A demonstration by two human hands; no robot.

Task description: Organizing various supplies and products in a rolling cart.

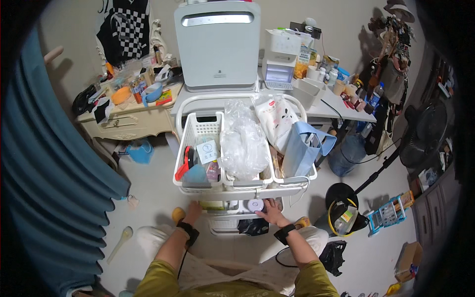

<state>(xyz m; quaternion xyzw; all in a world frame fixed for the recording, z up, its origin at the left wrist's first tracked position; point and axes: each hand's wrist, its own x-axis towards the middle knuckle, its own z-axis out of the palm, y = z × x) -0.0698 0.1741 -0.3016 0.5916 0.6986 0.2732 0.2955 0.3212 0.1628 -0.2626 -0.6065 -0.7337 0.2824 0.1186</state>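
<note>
A white rolling cart stands before me, its upper tier holding three white baskets point(198, 128). At the lower tier, my right hand point(274, 213) has its fingers spread beside a round white-lidded container point(255, 205); whether it touches the lid is unclear. My left hand point(193, 212) is at the left end of that same tier, its fingertips hidden. A yellow-green item point(212, 205) lies in the lower tier between my hands. Below it, a black plastic bag point(253, 227) hangs over the front of the bottom basket point(222, 225).
Above are clear plastic packaging point(245, 148), a white printed pack point(274, 117) and a light-blue bag point(302, 150). A waste bin with a yellow rim point(330, 219) and a pedestal fan point(423, 135) stand right. Blue curtains point(48, 167) hang left. A cream dresser point(128, 124) stands behind.
</note>
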